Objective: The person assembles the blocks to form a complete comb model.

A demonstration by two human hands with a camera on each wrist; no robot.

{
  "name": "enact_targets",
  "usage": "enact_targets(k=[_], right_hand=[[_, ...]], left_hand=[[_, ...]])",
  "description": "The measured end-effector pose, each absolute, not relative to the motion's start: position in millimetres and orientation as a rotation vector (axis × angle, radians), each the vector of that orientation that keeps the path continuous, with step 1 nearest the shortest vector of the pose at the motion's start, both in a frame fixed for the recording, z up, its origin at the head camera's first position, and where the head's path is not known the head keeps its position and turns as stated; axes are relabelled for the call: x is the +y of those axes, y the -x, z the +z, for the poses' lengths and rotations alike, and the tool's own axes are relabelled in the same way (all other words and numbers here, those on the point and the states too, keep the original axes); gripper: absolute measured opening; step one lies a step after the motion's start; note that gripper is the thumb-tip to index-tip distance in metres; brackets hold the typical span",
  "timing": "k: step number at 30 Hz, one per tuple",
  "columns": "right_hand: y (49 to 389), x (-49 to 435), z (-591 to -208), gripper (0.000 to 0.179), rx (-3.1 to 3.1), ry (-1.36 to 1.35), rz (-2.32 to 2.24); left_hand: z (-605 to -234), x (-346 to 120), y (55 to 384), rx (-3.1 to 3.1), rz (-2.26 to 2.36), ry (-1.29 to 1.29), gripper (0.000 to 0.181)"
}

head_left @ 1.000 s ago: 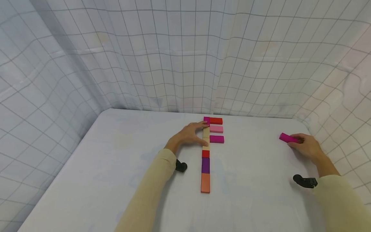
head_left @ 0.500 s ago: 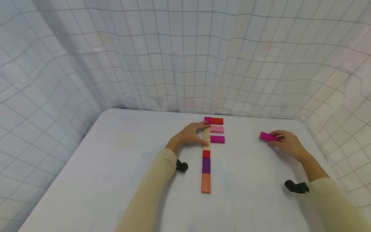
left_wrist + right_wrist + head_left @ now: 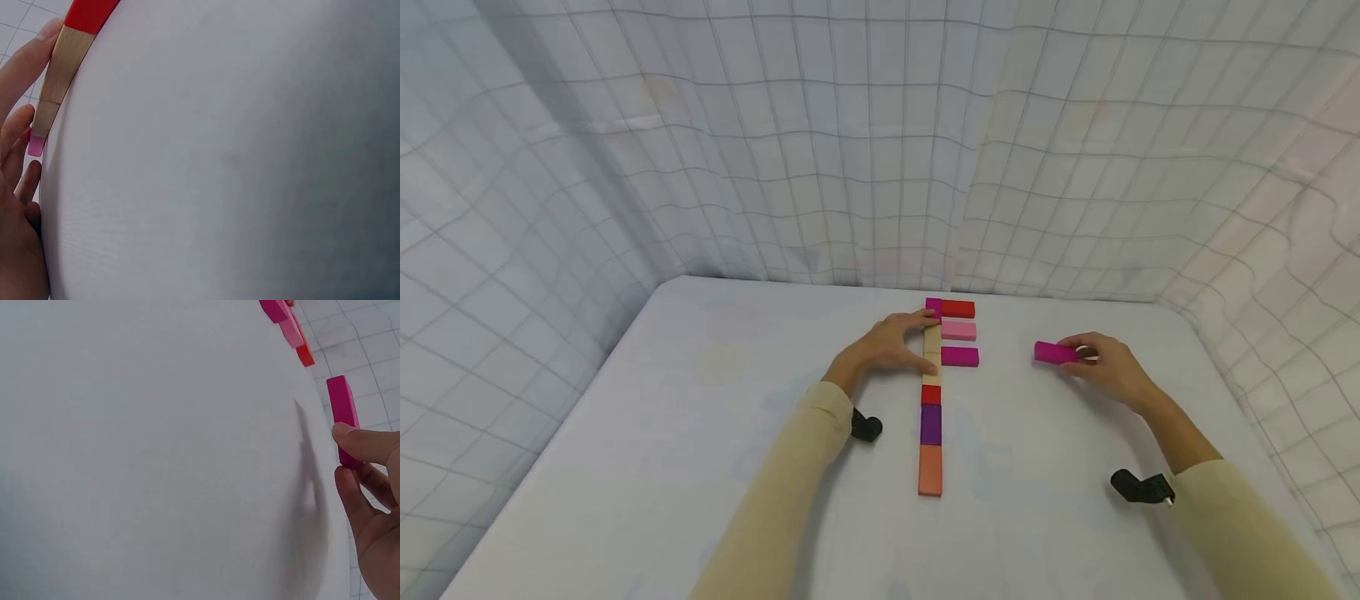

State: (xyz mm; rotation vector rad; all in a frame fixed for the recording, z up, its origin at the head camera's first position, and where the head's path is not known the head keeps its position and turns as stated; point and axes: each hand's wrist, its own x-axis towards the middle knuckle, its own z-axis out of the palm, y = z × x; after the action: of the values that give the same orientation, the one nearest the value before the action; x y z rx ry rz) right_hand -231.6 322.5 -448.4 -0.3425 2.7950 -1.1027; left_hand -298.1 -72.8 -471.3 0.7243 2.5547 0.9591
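In the head view my left hand (image 3: 887, 343) spans the upper part of a row of blocks. Its thumb touches a plain wooden block (image 3: 932, 379) and its fingertips rest on the magenta block (image 3: 933, 305) at the far end. Between thumb and fingers lies another wooden block (image 3: 932, 337). My right hand (image 3: 1108, 367) pinches a magenta block (image 3: 1054, 352) above the table, long side level, right of the row. In the right wrist view the held block (image 3: 342, 403) sits between thumb and fingertips, its shadow falling on the table.
A red block (image 3: 958, 309), a pink block (image 3: 958, 331) and a magenta block (image 3: 960, 357) branch rightward off the row. Nearer me the row continues with red (image 3: 931, 395), purple (image 3: 931, 425) and orange (image 3: 930, 471) blocks. Checked curtains (image 3: 880, 167) surround the white table (image 3: 662, 433).
My right hand has carried the magenta block leftward from the table's right side toward the row. The left hand has stayed in place at the row.
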Motion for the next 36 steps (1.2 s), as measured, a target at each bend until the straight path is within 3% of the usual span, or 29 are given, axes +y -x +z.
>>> enact_targets(k=[20, 36], right_hand=[[222, 260, -453, 0.036, 2.723, 0.654, -1.111], [223, 211, -456, 0.037, 2.703, 0.746, -1.037]], left_hand=[[-476, -72, 301, 2.57, 0.955, -0.721, 0.091], [-476, -72, 302, 2.57, 0.946, -0.725, 0.092]])
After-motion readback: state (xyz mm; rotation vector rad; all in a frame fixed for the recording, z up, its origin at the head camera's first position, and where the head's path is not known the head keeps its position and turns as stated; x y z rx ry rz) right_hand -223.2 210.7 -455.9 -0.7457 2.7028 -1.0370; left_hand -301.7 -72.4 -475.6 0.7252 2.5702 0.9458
